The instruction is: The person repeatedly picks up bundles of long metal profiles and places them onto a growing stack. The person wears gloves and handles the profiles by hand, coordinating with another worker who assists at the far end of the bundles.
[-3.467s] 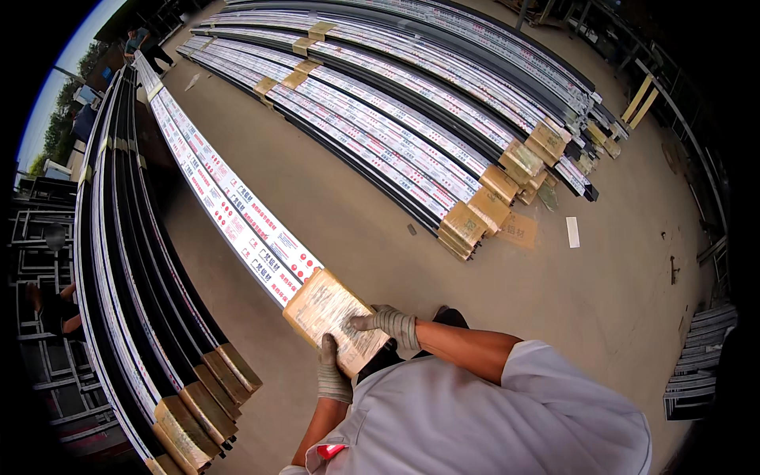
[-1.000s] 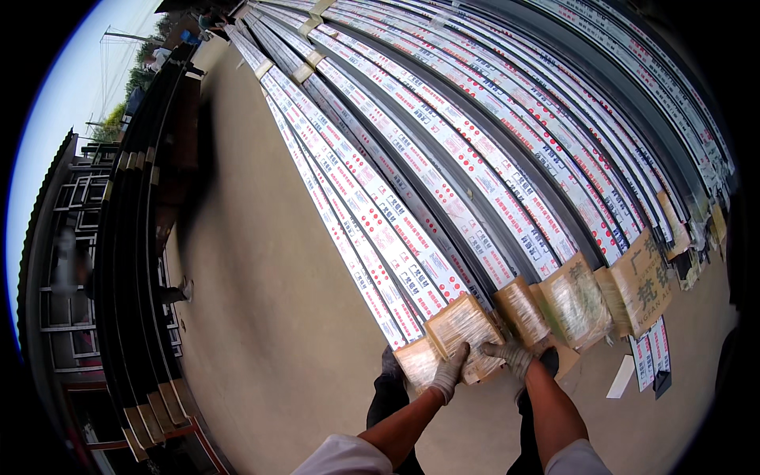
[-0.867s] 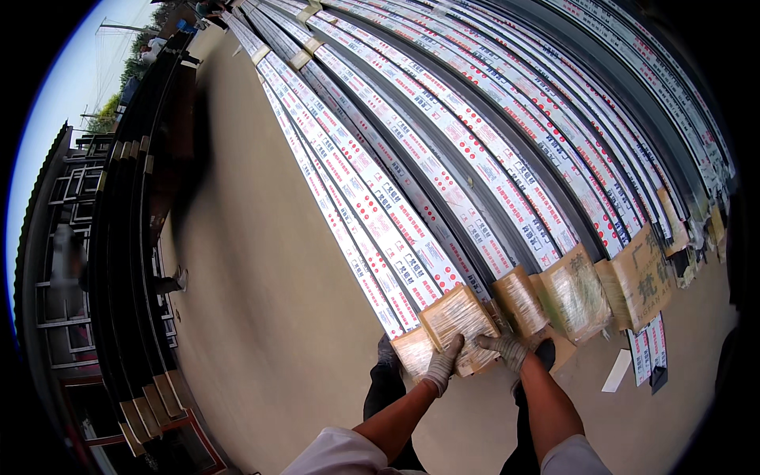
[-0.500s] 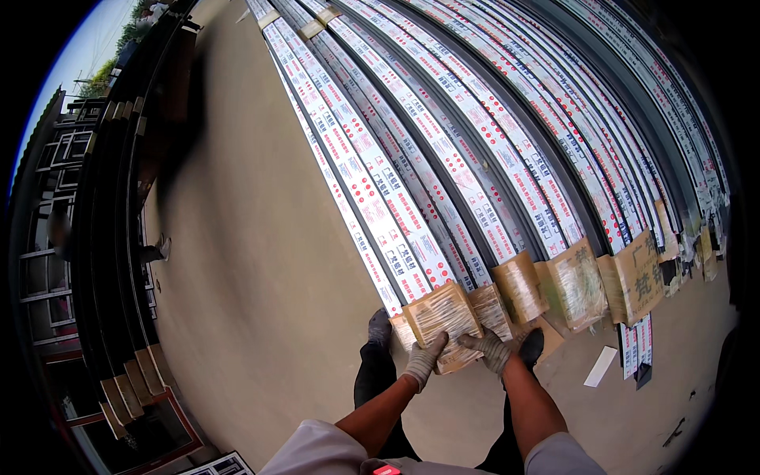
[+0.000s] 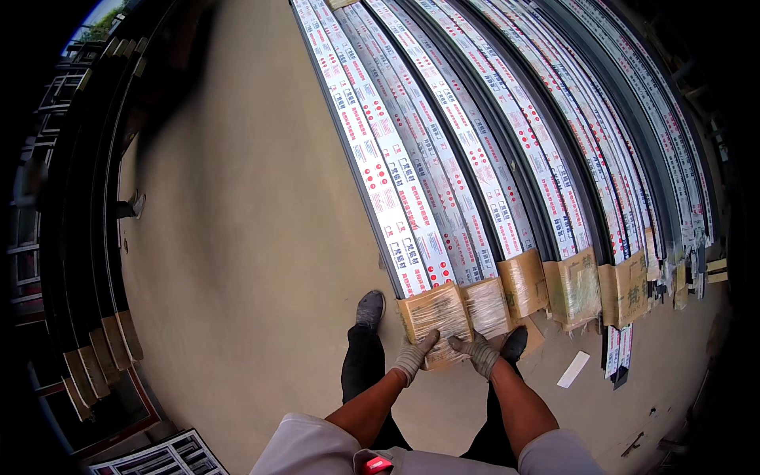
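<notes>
Both gloved hands' grip closed on the bundle's cardboard-wrapped end.

Long bundle of metal strips, white printed film with red marks, lies flat on the concrete floor, leftmost in its row. Its near end, capped in brown cardboard under clear wrap, sits under my gloved fingers.

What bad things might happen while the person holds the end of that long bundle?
The left hand and right hand grip only the cardboard-wrapped end of a very long bundle, so it might sag or slip. That end hangs close to the left shoe and could land on the toes if dropped. The neighbouring bundle lies close, so fingers could get pinched.
</notes>
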The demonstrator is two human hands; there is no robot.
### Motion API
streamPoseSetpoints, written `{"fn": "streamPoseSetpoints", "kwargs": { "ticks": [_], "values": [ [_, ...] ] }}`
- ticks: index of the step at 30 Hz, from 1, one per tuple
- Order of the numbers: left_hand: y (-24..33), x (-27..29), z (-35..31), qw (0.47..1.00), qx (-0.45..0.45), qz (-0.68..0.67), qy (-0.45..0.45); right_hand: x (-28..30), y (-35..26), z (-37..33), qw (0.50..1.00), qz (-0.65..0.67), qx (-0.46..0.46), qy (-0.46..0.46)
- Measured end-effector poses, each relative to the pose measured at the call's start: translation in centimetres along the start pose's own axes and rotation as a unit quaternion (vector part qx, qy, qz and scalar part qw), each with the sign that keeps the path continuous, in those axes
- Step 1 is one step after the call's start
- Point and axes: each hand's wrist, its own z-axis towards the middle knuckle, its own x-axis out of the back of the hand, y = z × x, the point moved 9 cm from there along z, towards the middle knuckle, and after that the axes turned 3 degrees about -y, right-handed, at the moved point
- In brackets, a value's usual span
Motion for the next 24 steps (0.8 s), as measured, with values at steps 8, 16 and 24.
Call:
{"fn": "streamPoseSetpoints", "kwargs": {
  "ticks": [8,16,24],
  "values": [
    [0.3,8.0,-3.9,0.999,0.028,-0.005,0.024,-10.5,-1.2,-4.3,0.998,0.004,-0.005,-0.062],
    [0.9,16.7,-7.4,0.998,0.003,-0.058,-0.003,-20.0,2.5,-3.1,0.996,-0.052,-0.005,-0.077],
    [-4.0,23.1,-0.7,0.998,-0.012,-0.064,0.017,-22.4,7.1,3.6,0.998,-0.048,0.003,-0.042]
  ]
}}
